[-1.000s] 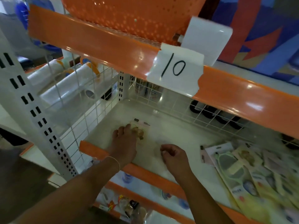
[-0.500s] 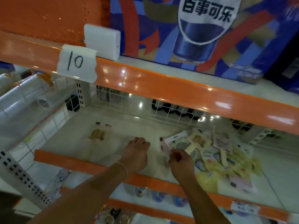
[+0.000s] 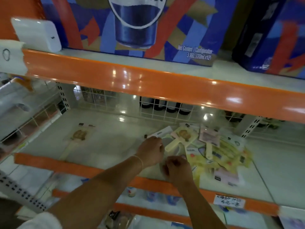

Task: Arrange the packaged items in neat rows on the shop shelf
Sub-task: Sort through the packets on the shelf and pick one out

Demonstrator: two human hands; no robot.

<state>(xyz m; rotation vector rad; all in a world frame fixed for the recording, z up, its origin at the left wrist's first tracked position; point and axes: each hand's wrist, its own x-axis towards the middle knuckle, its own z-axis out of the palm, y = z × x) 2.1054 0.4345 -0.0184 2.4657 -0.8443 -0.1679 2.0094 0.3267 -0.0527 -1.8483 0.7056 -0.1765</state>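
A loose pile of flat packaged items (image 3: 219, 156), yellow, pink and clear, lies on the right half of the white shelf (image 3: 115, 129). One clear package with a brown item (image 3: 79, 135) lies alone at the left. My left hand (image 3: 151, 152) curls over the left edge of the pile's top package (image 3: 175, 144), a clear pack with a pale handle. My right hand (image 3: 177, 167) is curled at that package's near edge and seems to pinch it; blur hides the fingertips.
An orange lip (image 3: 49, 162) runs along the shelf front. The upper shelf's orange edge (image 3: 148, 81) hangs low overhead, carrying a blue drinks carton (image 3: 140, 22). A wire grid (image 3: 165, 108) closes the back, with dark bottles behind. A handwritten label (image 3: 228, 201) sits on the lip.
Both hands left the single package at the left and moved right to the pile. My view swung right with them; the left hand now reaches the top package.
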